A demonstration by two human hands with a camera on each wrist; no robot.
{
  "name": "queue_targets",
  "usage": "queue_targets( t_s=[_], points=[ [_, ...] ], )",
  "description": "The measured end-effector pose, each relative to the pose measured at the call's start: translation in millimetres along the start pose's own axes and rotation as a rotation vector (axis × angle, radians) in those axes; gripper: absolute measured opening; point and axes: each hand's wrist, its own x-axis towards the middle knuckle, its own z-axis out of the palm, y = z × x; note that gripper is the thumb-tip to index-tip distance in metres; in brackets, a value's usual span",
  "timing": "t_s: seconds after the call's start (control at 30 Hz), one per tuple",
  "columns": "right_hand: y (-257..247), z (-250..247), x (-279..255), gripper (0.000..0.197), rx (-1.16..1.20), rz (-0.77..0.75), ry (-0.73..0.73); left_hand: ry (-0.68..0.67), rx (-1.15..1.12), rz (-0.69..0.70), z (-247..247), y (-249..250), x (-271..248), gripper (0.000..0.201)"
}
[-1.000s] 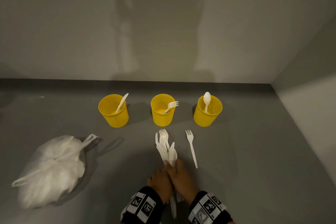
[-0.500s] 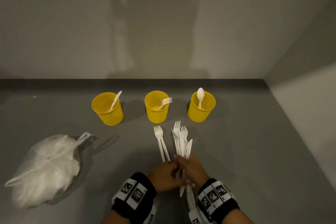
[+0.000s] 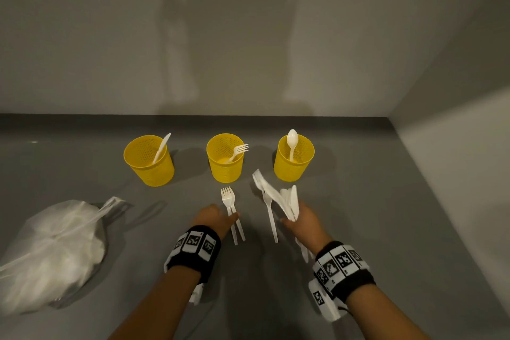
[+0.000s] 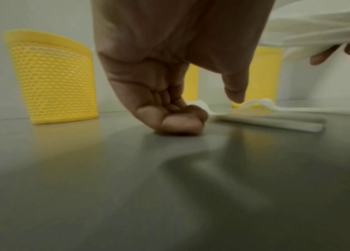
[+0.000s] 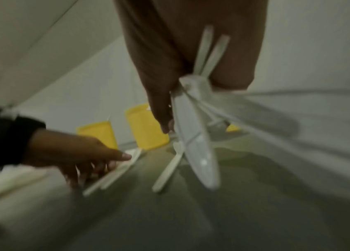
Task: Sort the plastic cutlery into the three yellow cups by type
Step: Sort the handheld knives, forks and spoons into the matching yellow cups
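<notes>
Before the middle cup [image 3: 225,171], the slack left hand [image 3: 215,217] touches two paired forks [image 3: 228,201]; the right hand [image 3: 306,225] grips the unsorted bundle [image 3: 276,196].

Left cup [image 3: 150,167], middle cup [image 3: 225,167], right cup [image 3: 292,167]: all yellow, wavy mesh pattern on the walls. Knife [image 3: 162,146], fork [image 3: 238,149], spoon [image 3: 291,138] inside them white. Loose forks [image 3: 229,203] and bundle [image 3: 287,201] white too. Counter [image 3: 386,229] plain grey. Wall [image 3: 82,36] off-white. Bag [image 3: 55,251] cloudy white. Wristbands [image 3: 193,248] black with black-and-white square codes.
</notes>
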Motion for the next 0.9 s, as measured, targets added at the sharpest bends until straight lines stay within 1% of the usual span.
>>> queue_targets(
  t_s=[0.07, 0.1, 0.2, 0.3, 0.37, 0.47, 0.5, 0.57, 0.63, 0.7, 0.73, 0.8, 0.87, 0.9],
  points=[
    [5, 7, 13, 0.040, -0.191, 0.012, -0.043, 0.009, 0.051, -0.030, 4, 3, 0, 0.054],
    [6, 11, 18, 0.037, -0.233, 0.021, -0.060, 0.015, 0.051, -0.035, 5, 5, -1, 0.052],
    [0, 22, 29, 0.033, -0.228, 0.066, -0.036, 0.028, 0.031, 0.000, 3, 10, -6, 0.040],
    [-7, 31, 37, 0.037, -0.212, 0.071, 0.017, 0.024, 0.094, 0.047, -1, 12, -13, 0.032],
    [-12, 35, 40, 0.037, -0.238, 0.085, 0.015, 0.019, 0.120, 0.027, -2, 7, -16, 0.030],
    [-21, 39, 42, 0.023, -0.293, 0.093, -0.001, -0.009, 0.191, 0.002, -1, -5, -21, 0.027],
    [-23, 40, 42, 0.022, -0.300, 0.100, -0.006, -0.010, 0.213, -0.001, 0, -9, -23, 0.028],
    [-26, 41, 41, 0.025, -0.306, 0.126, -0.049, -0.021, 0.215, -0.002, 2, -15, -26, 0.031],
    [-28, 40, 38, 0.031, -0.234, 0.136, -0.090, -0.031, 0.236, 0.011, 5, -21, -28, 0.035],
    [-31, 35, 31, 0.029, -0.040, 0.136, -0.083, -0.045, 0.247, 0.035, 7, -26, -28, 0.038],
    [-33, 31, 28, 0.024, 0.049, 0.135, -0.066, -0.054, 0.254, 0.046, 7, -29, -28, 0.040],
    [-38, 19, 17, 0.008, 0.181, 0.140, -0.043, -0.068, 0.288, 0.073, 7, -32, -27, 0.039],
    [-43, 8, 6, 0.026, 0.306, 0.142, -0.027, -0.086, 0.316, 0.087, 6, -33, -26, 0.036],
    [-44, 4, 0, 0.030, 0.398, 0.142, -0.014, -0.096, 0.318, 0.081, 5, -34, -26, 0.034]
  ],
)
